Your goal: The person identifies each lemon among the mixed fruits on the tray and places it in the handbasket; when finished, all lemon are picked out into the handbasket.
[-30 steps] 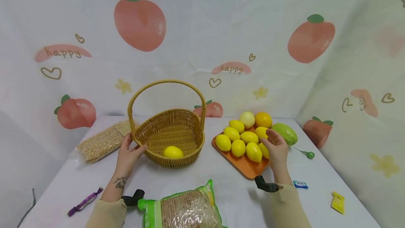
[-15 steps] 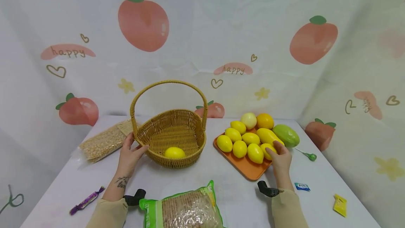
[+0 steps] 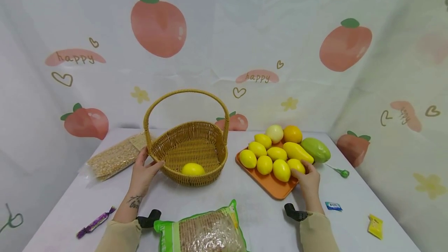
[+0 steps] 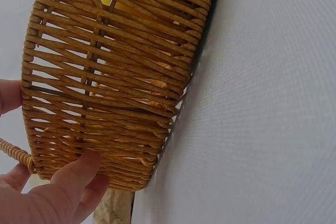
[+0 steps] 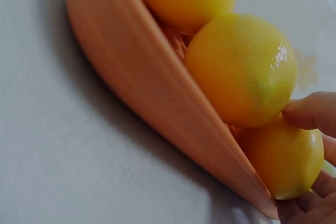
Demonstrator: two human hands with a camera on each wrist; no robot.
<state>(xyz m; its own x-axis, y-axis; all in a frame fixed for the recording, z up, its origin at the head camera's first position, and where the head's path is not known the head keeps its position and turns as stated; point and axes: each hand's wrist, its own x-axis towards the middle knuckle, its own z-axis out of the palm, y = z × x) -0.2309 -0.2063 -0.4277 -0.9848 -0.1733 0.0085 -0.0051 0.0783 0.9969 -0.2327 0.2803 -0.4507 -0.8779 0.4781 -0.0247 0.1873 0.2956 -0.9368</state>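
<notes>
The person's left hand [image 3: 144,176] is gripping the left side of one wicker basket [image 3: 197,180], its fingers curling over the rim and against the outer wall. One yellow lemon [image 3: 193,169] is lying inside, by the basket's near wall. The right hand [image 3: 309,180] is reaching to one orange tray [image 3: 276,190] on the right, its fingers pinching the nearest right-hand lemon [image 3: 296,165], which is sitting at the tray's edge and touching a neighbour. Six other lemons [image 3: 281,170] are lying on the tray, making seven there. One long yellow fruit [image 3: 295,151] is resting just beyond the pinched one. At the tray's far end, one pale round fruit [image 3: 274,133] and one orange fruit [image 3: 292,134] are sitting side by side, with one green fruit [image 3: 315,150] lying to the right.

Two filled bags are lying on the white bench [image 3: 264,221]: a bag of kernels [image 3: 117,156] far left, a green-edged bag [image 3: 206,232] near. One purple sweet [image 3: 96,223] is lying near left; one lollipop [image 3: 344,173], one blue packet [image 3: 334,206] and one yellow packet [image 3: 375,226] are lying right.
</notes>
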